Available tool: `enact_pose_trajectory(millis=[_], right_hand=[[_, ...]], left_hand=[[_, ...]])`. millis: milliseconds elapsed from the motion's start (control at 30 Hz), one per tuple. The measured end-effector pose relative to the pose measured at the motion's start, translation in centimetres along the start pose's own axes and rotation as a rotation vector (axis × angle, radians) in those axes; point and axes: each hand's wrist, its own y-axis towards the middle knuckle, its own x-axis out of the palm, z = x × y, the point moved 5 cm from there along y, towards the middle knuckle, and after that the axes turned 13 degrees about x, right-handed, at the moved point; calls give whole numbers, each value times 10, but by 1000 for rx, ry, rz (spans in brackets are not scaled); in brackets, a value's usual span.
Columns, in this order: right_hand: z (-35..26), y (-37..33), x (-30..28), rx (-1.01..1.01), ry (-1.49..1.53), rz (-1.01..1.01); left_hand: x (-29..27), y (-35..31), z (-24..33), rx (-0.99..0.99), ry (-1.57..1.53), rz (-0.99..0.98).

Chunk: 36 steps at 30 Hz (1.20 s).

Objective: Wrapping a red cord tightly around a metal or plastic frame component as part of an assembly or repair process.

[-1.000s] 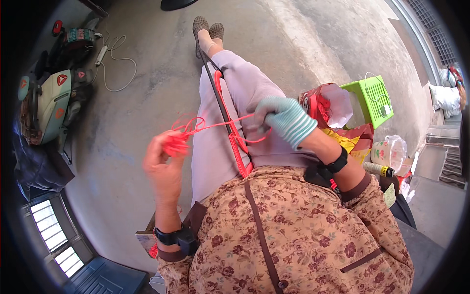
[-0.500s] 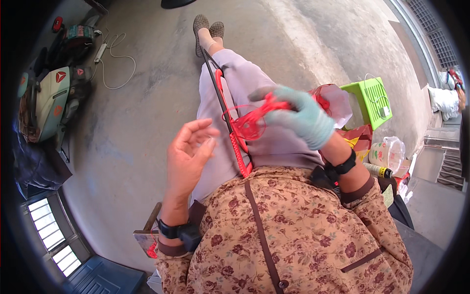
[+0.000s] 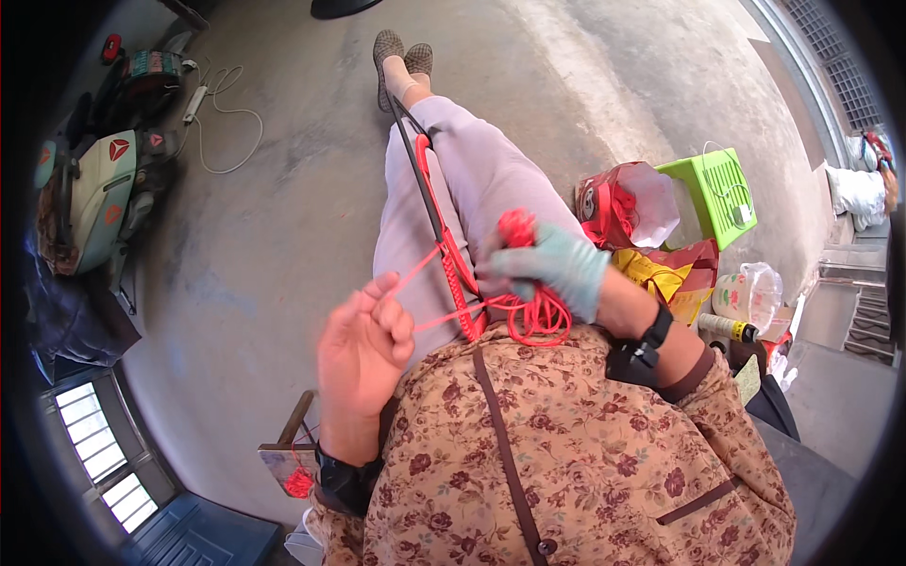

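Note:
A bundle of red cord [image 3: 543, 319] is gripped in my right hand [image 3: 563, 269], which wears a pale teal glove. One clump sticks out above the fist and loose loops hang below it. Red strands stretch across my lap toward my bare left hand [image 3: 363, 351], whose fingers are curled round them. Between the hands a long black bar [image 3: 425, 189] lies along my legs, slanting from my feet to my waist. Red cord is wound tightly in a braided pattern [image 3: 460, 300] on its near part. Strands cross over this wrapped part.
At right stand a red bag [image 3: 609, 203] of red material, a green plastic basket [image 3: 713, 198], a yellow bag [image 3: 651, 275] and a thread spool [image 3: 727, 327]. An electric scooter [image 3: 99, 193] and a white power strip [image 3: 195, 102] are at left. A small wooden piece [image 3: 283, 457] holds red cord.
My right hand has come down and nearer my waist with the cord bundle. My left hand has lowered slightly and closed round the strands, which now stretch between both hands.

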Motion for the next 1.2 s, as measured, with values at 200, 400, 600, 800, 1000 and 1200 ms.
enact_pose_trajectory(millis=[200,400,600,800,1000,1200], right_hand=[[30,35,36,220,-943,-53],[25,20,48,-12,-1049,-18],[30,20,49,-35,-1140,-24],[35,19,46,-131,-1113,28],[34,16,46,-145,-1128,45],[17,13,8,75,121,-35]], left_hand=[[-34,-28,5,-38,600,9],[-31,-9,13,8,813,21],[-21,47,-15,-21,727,41],[-25,42,-27,-123,649,36],[-21,35,-28,-119,682,23],[-20,4,-7,-76,825,102]])
